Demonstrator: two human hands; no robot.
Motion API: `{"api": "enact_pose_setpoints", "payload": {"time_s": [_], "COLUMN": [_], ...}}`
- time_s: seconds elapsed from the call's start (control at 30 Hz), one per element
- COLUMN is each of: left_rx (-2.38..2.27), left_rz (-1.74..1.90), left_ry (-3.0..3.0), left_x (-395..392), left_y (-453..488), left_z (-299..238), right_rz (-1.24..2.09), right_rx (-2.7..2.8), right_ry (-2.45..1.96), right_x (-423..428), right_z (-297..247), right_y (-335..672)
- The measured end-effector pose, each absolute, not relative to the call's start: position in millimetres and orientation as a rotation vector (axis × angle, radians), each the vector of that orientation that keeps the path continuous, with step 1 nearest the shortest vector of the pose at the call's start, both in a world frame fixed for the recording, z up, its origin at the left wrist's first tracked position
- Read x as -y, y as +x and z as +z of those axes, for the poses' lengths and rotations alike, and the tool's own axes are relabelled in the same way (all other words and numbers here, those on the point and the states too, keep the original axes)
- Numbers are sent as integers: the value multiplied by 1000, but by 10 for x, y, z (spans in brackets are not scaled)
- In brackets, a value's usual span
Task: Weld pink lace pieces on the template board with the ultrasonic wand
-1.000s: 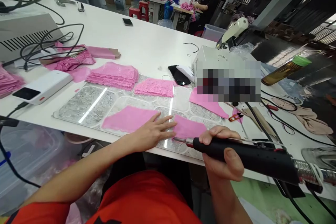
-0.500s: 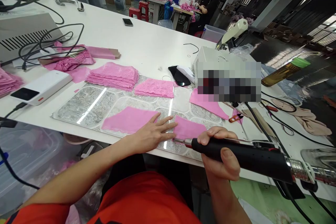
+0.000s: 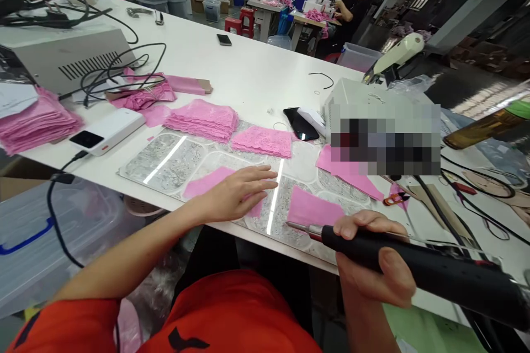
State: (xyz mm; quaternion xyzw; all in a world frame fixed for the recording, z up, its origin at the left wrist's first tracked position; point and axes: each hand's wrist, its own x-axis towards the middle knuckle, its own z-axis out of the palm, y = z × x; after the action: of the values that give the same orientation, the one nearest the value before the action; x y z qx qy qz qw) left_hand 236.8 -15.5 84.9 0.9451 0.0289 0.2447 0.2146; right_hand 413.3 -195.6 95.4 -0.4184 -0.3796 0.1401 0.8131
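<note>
My left hand [image 3: 236, 192] lies flat with fingers stretched out on a pink fabric piece [image 3: 202, 183] on the mottled glass plate [image 3: 165, 160]. My right hand [image 3: 372, 256] is wrapped round the black handle of a corded cutting tool [image 3: 418, 267]. Its metal tip points left, just below a second pink fabric piece [image 3: 312, 210] on the plate. Two stacks of pink lace [image 3: 202, 119] [image 3: 263, 140] lie at the plate's far edge.
A white power bank [image 3: 108, 130], a grey vented box [image 3: 62, 55] with cables, a pile of pink pieces [image 3: 35, 124], a black phone [image 3: 300, 124] and a white machine [image 3: 383, 127] stand on the white table [image 3: 248, 71]. A person [image 3: 351, 8] sits at a far table.
My left hand slid left onto the left pink piece, off the gap between the two pieces. The view shifted, so everything sits further right. The tool's tip stays near the right piece.
</note>
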Motion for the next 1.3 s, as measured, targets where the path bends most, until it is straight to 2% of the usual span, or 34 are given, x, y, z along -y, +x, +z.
{"api": "enact_pose_setpoints", "payload": {"time_s": [0.3, 1.3], "left_rx": [-9, 75], "left_rz": [208, 414], "left_ry": [2822, 2938], "left_x": [-50, 0], "left_y": [1852, 1775], "left_z": [713, 551], "right_rz": [370, 391], "right_rx": [795, 898], "right_ry": [-868, -948], "right_x": [1770, 1677], "right_z": [954, 950], "right_y": [3894, 3707]}}
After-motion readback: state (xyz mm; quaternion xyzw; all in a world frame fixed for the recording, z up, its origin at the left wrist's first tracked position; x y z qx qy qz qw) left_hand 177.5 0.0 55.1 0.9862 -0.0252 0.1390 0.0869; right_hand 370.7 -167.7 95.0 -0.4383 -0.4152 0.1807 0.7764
